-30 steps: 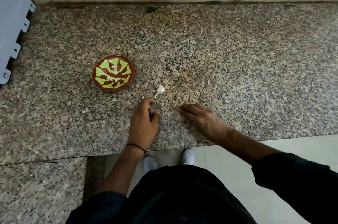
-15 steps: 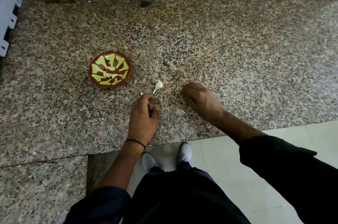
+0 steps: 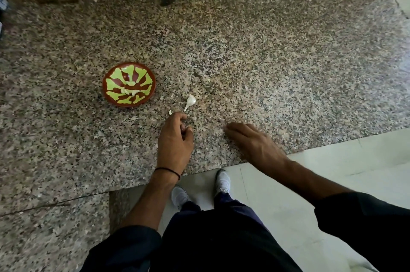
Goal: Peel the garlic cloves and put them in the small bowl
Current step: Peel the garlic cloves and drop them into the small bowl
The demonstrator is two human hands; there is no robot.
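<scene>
Garlic cloves (image 3: 129,91), pale and peeled, lie in the small round brown bowl with green petal pattern (image 3: 129,64). A white unpeeled clove (image 3: 191,101) lies just right of it on the speckled granite bench (image 3: 288,61). The left hand (image 3: 175,140) has curled fingers; whether they hold anything I cannot tell. The right hand (image 3: 255,142) rests on the bench, fingers straight.

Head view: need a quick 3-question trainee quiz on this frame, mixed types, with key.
1. True or false: the small bowl is empty.
2. The loose garlic piece lies: A) in the bowl; B) on the counter, right of the bowl; C) balanced on the bowl's rim.
3. Which hand lies with straight fingers on the counter?
Key: 1 false, pale cloves lie in it; 2 B; 3 the right hand.
</scene>
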